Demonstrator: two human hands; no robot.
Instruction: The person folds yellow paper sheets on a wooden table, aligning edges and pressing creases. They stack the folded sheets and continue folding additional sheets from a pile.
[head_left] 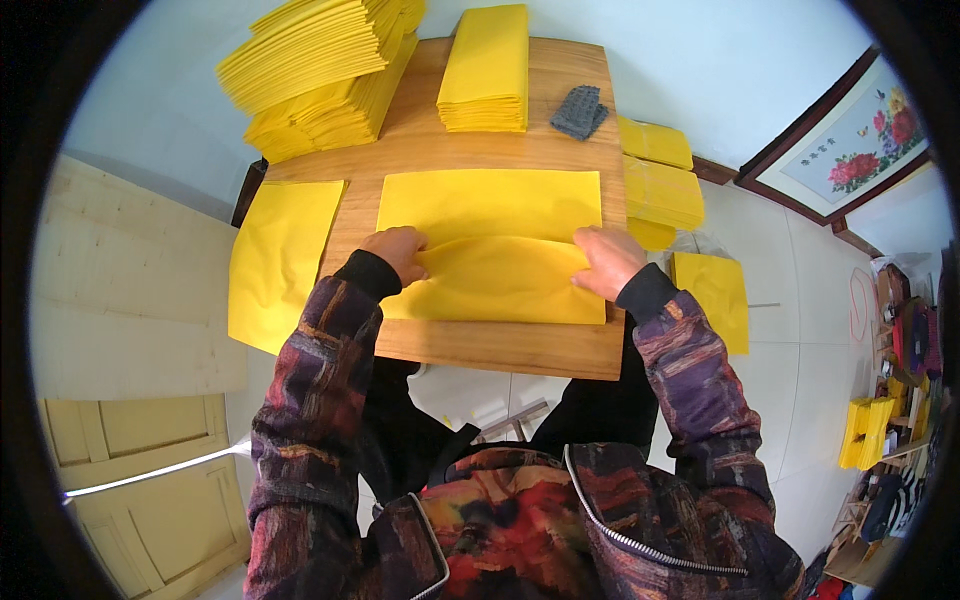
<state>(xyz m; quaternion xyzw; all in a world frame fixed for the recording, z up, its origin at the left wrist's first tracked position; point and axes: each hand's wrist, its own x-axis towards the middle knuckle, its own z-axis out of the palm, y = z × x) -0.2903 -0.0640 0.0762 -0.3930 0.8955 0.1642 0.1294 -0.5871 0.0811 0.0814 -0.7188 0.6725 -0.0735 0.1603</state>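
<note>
On a broad, brown wooden counter point(500, 352), a tall, uneven stack of folded yellow sheets point(325, 80) is standing at the far left. A thin, rectangular yellow sheet point(490, 200) is lying across the counter's middle, its near part bulging up. A flat, plain yellow piece point(280, 260) is lying along the counter's left side; a neat, oblong yellow pile point(485, 60) is resting by its far edge. Over its middle, the left hand point(400, 254) and right hand point(610, 262) are clamping their fingers on the sheet's raised fold. A dark grey, textured cloth point(578, 112) is lying at its far right.
</note>
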